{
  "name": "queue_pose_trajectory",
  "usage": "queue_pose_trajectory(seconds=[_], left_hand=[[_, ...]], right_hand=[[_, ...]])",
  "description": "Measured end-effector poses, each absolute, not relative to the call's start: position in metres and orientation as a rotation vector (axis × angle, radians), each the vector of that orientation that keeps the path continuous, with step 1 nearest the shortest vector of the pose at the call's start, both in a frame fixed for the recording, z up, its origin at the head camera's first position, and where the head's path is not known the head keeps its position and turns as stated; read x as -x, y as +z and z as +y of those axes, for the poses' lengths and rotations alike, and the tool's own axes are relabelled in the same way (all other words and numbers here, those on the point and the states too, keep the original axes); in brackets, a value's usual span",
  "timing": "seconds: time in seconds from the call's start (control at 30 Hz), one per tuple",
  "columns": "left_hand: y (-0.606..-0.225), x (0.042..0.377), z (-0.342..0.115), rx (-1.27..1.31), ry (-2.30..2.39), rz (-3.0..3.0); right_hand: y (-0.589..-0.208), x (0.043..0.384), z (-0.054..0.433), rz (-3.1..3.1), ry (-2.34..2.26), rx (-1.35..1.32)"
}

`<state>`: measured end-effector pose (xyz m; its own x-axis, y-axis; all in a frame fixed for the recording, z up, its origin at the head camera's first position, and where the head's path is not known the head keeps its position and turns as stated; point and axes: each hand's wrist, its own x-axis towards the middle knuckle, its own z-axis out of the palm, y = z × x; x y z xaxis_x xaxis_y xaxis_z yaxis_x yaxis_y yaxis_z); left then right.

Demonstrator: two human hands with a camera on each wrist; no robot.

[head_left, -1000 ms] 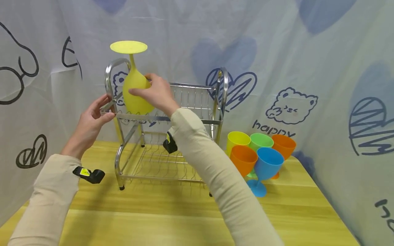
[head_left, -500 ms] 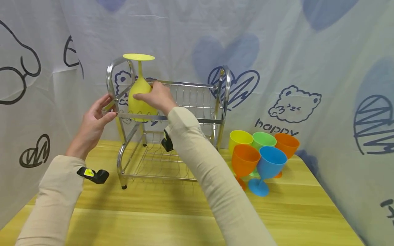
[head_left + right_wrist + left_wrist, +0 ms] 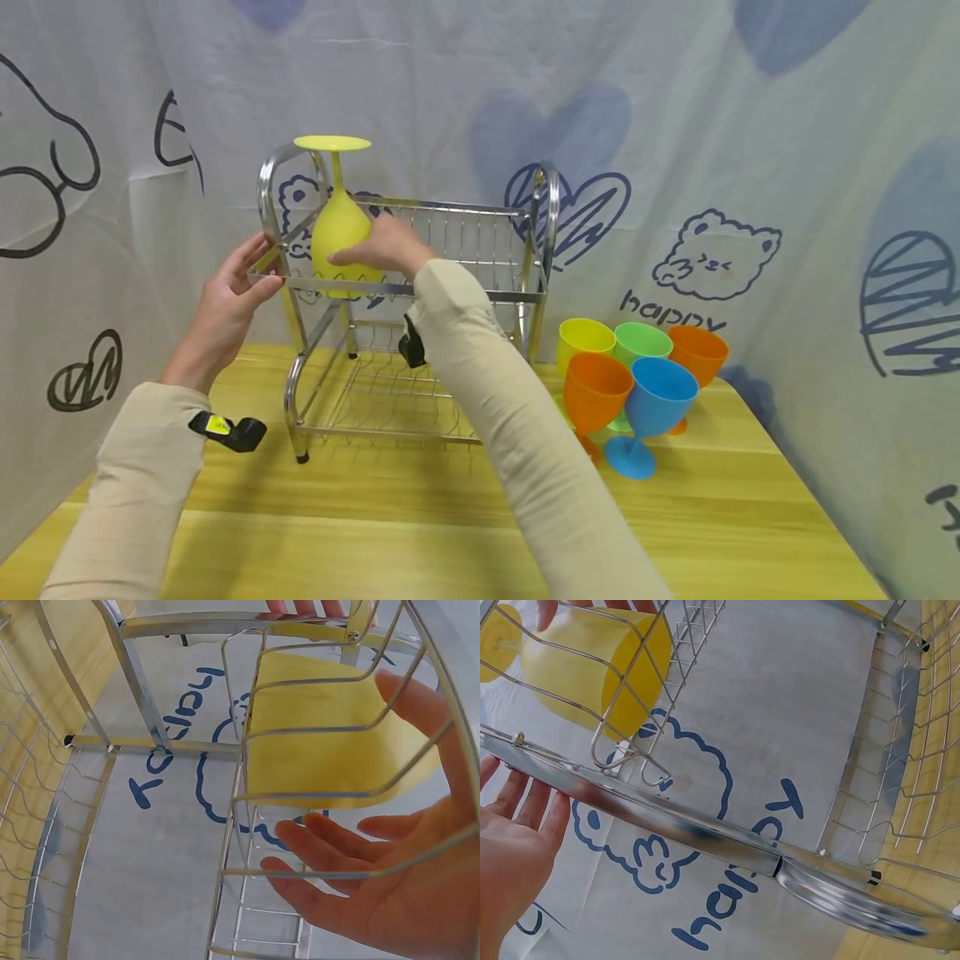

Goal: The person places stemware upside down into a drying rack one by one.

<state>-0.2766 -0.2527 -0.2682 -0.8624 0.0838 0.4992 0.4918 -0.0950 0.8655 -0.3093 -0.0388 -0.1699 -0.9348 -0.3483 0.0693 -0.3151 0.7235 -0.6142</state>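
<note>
A yellow goblet (image 3: 337,229) stands upside down on the upper tier of a metal dish rack (image 3: 405,289), at its left end, foot up. Around the bowl is my right hand (image 3: 386,246), its thumb in front and its fingers behind. In the right wrist view, the fingers (image 3: 322,844) are spread loosely, with a gap between them and the goblet. My left hand (image 3: 228,300) holds the rack's left side frame, thumb at the front corner and fingers behind the post. The left wrist view shows those fingertips at the metal rail (image 3: 630,806).
To the right of the rack several upright goblets stand close together, among them a blue goblet (image 3: 660,400), an orange goblet (image 3: 596,387) and a green goblet (image 3: 642,342). A wooden table (image 3: 337,533) carries everything. A printed curtain (image 3: 450,100) hangs behind and at the sides.
The yellow goblet has come down onto the upper tier and straightened from a slight tilt. My right hand has slid lower along the bowl and loosened. My left hand keeps its place on the rack.
</note>
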Motion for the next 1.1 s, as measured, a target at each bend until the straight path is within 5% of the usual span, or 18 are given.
queue_pose_trajectory(seconds=[0.5,1.1], left_hand=[[-0.271,0.274,-0.251,0.634,-2.139,-1.780],[-0.288,0.245,-0.262,0.547,-2.013,-1.937]], right_hand=[[-0.156,0.288,-0.023,2.920,-1.123,0.620],[-0.166,0.235,0.054,2.970,-1.532,1.246]])
